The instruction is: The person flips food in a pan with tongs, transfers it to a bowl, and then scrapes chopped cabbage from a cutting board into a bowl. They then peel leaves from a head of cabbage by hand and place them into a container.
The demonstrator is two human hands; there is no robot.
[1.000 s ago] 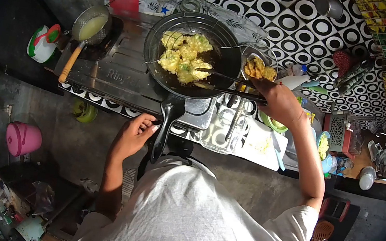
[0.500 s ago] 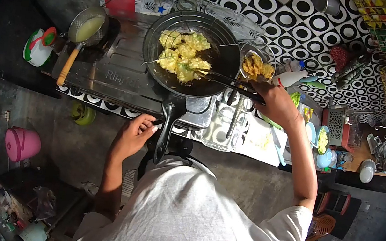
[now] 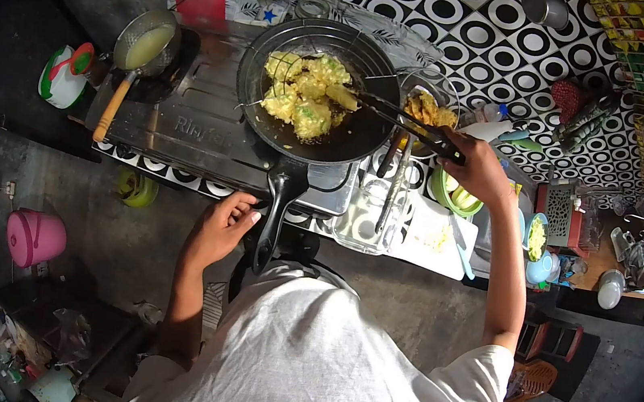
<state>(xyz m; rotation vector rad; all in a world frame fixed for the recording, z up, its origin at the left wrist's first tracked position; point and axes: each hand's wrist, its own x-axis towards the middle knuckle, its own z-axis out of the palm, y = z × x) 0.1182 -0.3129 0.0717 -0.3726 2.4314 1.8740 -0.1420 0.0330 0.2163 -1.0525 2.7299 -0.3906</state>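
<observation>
In my right hand [image 3: 477,166] is a pair of dark tongs [image 3: 405,122], its tips at the right side of the yellow fritters [image 3: 312,90] in the black wok [image 3: 367,138]. A wire rack curves over part of the wok. My left hand [image 3: 223,221] rests by the stove's front edge, left of the wok handle [image 3: 274,219], fingers loosely bent and holding nothing. Just right of the wok stands a clear bowl with browned fritters [image 3: 430,109]. A green bowl [image 3: 453,192] with pale green pieces lies below my right hand.
On the stove [image 3: 184,134], a small pan [image 3: 144,47] with a wooden handle holds pale liquid. A glass tray [image 3: 367,227] and a white board [image 3: 431,236] with chopped bits and a knife lie to the right. A pink bucket [image 3: 35,239] is at lower left.
My right hand and the tongs have moved right and slightly downward; the tong tips shifted from the lower fritters to the right edge of the batch. My left hand has hardly moved.
</observation>
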